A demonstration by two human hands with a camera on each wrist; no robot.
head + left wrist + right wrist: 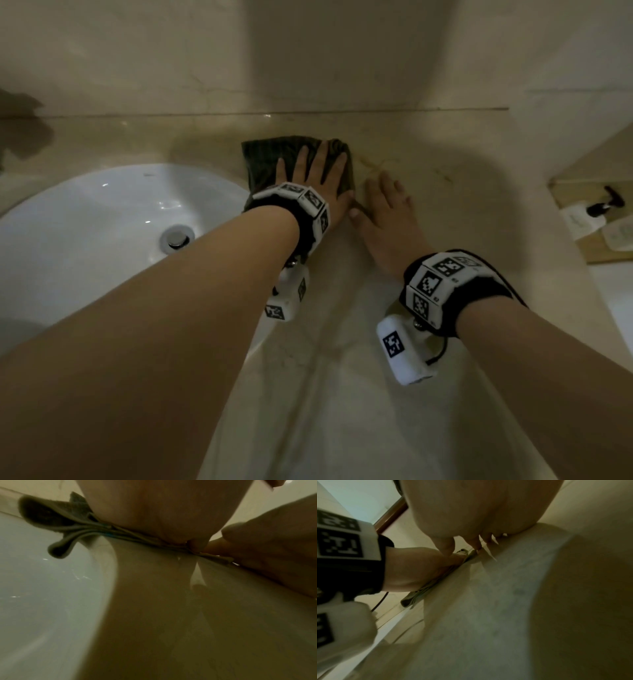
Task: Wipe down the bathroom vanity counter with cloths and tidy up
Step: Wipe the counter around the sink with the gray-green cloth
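Observation:
A dark green folded cloth (pixel 270 154) lies on the beige marble counter (pixel 342 377) just right of the sink. My left hand (pixel 315 171) presses flat on it with fingers spread and straight. In the left wrist view the cloth (pixel 56 519) bulges out from under my palm over the basin's edge. My right hand (pixel 387 202) lies flat on the bare counter beside the cloth, fingers straight, thumb touching the cloth's right edge. The right wrist view shows the cloth's layered edge (pixel 419 595) under the left hand (pixel 419 569).
A white oval sink (pixel 85 219) with a chrome drain (pixel 176 238) sits left. A wooden tray (pixel 596 222) with a dark item and white packets stands at the far right. The marble wall rises behind the counter. A dark shape is at the far left.

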